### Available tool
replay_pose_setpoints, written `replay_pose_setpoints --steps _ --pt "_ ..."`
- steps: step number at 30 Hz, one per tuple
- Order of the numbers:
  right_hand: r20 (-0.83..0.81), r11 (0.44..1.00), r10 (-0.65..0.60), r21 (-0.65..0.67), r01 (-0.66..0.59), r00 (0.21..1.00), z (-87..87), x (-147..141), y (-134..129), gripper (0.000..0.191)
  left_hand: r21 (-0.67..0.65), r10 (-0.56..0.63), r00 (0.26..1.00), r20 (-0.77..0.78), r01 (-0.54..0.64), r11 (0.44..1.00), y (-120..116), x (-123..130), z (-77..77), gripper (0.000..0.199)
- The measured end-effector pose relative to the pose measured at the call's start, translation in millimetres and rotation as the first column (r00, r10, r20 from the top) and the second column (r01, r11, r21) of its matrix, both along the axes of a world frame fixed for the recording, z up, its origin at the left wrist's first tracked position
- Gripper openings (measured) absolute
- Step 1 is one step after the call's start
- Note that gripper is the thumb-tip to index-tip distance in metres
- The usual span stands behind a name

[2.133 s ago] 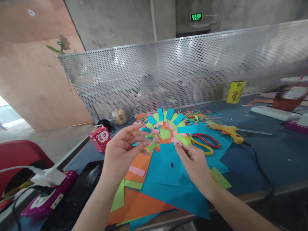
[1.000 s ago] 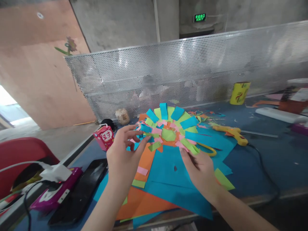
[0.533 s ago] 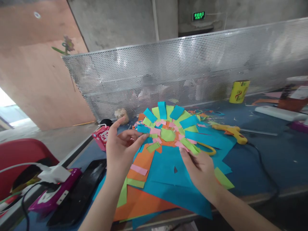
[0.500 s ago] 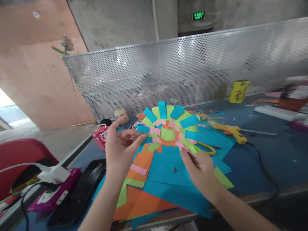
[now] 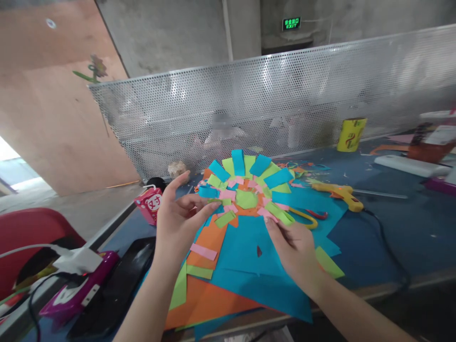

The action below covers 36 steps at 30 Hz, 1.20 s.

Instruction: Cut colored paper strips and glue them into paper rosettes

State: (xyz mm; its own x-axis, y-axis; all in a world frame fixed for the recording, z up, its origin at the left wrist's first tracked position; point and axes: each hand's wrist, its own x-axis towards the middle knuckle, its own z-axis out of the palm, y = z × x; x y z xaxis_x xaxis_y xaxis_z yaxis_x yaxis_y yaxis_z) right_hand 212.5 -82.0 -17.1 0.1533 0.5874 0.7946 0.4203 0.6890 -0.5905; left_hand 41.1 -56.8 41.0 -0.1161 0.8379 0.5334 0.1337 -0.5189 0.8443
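Observation:
A round paper flower (image 5: 246,199) with blue, green and pink loops around an orange centre is held up above coloured sheets. My left hand (image 5: 181,213) pinches a green strip at its left edge between thumb and fingers, with the index finger raised. At the lower right edge, my right hand (image 5: 292,242) grips the flower by a pink and green loop; its curled fingers are partly hidden. Beneath lie blue sheets (image 5: 256,289) and orange sheets (image 5: 203,299), with a loose pink strip (image 5: 204,251) on top.
To the right are a yellow glue gun (image 5: 340,192) with a cable, a yellow roll (image 5: 351,135) and scissors with a yellow handle (image 5: 307,219). On the left are a pink carton (image 5: 150,204), a black phone (image 5: 117,289) and a purple power strip (image 5: 81,289). A perforated metal screen (image 5: 249,104) stands behind.
The whole view has shifted slightly, so most things appear a little further left. Both hands keep their hold on the flower, and a red handle shows more clearly beside the yellow one.

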Motion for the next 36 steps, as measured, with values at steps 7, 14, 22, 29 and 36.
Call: replay_pose_setpoints --steps 7,14,22,29,36 --pt "0.001 0.999 -0.036 0.015 0.036 0.999 -0.1 -0.2 -0.1 0.034 0.080 0.091 0.993 -0.079 -0.085 0.993 -3.8 -1.6 0.2 0.070" --pt "0.002 1.000 -0.006 0.022 0.006 1.000 0.5 -1.3 0.6 0.032 0.323 0.384 0.866 -0.320 -0.281 0.904 -8.3 1.3 -9.5 0.072" --pt "0.009 1.000 -0.003 0.012 0.003 1.000 2.0 -1.3 0.0 0.034 0.455 0.490 0.788 -0.374 -0.304 0.837 -8.2 3.5 -15.9 0.067" --pt "0.078 0.996 -0.059 0.070 0.054 0.995 0.2 -0.2 -0.3 0.031 0.599 0.651 0.603 -0.460 -0.330 0.730 -7.6 3.7 -22.9 0.075" --pt "0.204 0.985 -0.145 0.125 0.122 0.968 -9.1 -1.7 -2.9 0.024 0.658 0.720 0.466 -0.515 -0.323 0.680 -7.9 11.1 -28.5 0.074"
